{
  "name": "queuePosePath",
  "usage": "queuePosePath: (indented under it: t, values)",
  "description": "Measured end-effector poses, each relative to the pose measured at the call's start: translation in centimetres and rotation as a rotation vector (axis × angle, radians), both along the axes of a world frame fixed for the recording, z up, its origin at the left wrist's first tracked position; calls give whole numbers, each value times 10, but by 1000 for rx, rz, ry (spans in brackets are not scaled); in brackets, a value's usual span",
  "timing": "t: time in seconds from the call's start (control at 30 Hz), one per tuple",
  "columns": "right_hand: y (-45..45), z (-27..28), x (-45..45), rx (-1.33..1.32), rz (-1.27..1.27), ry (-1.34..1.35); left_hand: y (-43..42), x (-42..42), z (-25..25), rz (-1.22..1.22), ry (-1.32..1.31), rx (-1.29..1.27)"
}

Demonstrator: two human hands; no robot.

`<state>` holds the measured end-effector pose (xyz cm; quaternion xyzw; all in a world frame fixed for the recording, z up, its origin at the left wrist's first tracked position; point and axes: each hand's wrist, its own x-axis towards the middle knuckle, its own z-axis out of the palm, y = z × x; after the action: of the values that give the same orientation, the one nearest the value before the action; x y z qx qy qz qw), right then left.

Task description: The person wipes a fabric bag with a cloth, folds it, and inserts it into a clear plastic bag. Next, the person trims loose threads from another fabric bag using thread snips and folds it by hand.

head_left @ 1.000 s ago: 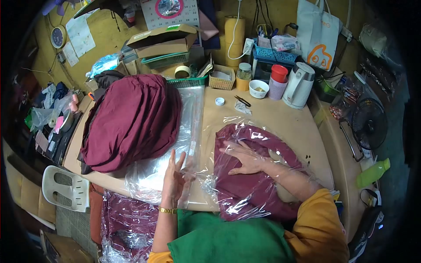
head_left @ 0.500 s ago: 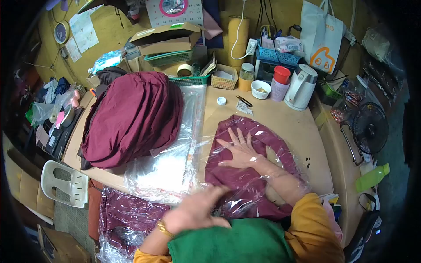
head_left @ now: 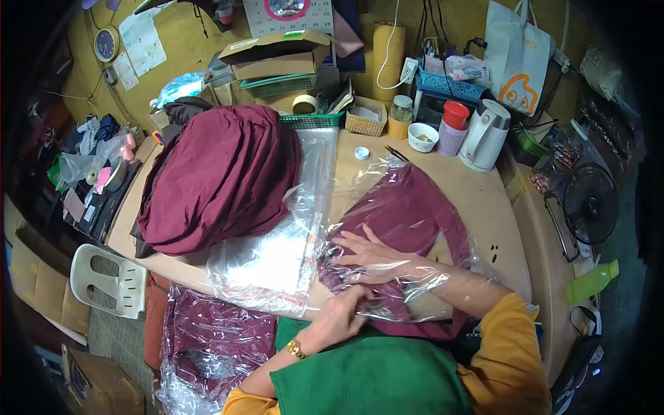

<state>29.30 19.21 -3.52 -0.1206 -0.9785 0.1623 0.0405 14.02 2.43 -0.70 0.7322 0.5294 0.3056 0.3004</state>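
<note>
A maroon garment point(head_left: 404, 200) lies on the table inside a clear plastic bag point(head_left: 356, 187). My right hand point(head_left: 373, 256) reaches under the clear film and rests on the cloth, its fingers stretched out to the left. Just below it, at the near edge, my left hand point(head_left: 337, 317) is closed with bent fingers on the bag's edge; its fingertips are partly hidden. To the left, a stack of flat clear bags point(head_left: 277, 259) lies beside a large heap of maroon cloth point(head_left: 214, 176).
Bagged maroon garments point(head_left: 214, 328) lie below the table's front edge, near a white plastic stool point(head_left: 111, 283). Along the back stand a kettle point(head_left: 483, 138), a purple cup point(head_left: 451, 138), a white bowl point(head_left: 422, 137) and scissors point(head_left: 395, 153). At right are a fan point(head_left: 589, 204) and a green bottle point(head_left: 591, 281).
My right hand has drawn toward me over the garment. My left hand has moved right and closed on the bag's edge. The bag now extends farther back, over part of the scissors.
</note>
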Motion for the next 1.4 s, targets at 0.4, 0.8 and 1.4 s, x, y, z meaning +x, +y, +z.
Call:
queuePosePath:
  t: [0.4,0.8,1.4]
  values:
    - [35,-1,11,49,-117,-125,18,15,38,-606,-297,-362]
    - [7,-11,-28,216,-191,-106,31,49,-18,-561,-17,335]
    - [108,-20,5,-88,-576,149,-6,-54,-5,273,468,153]
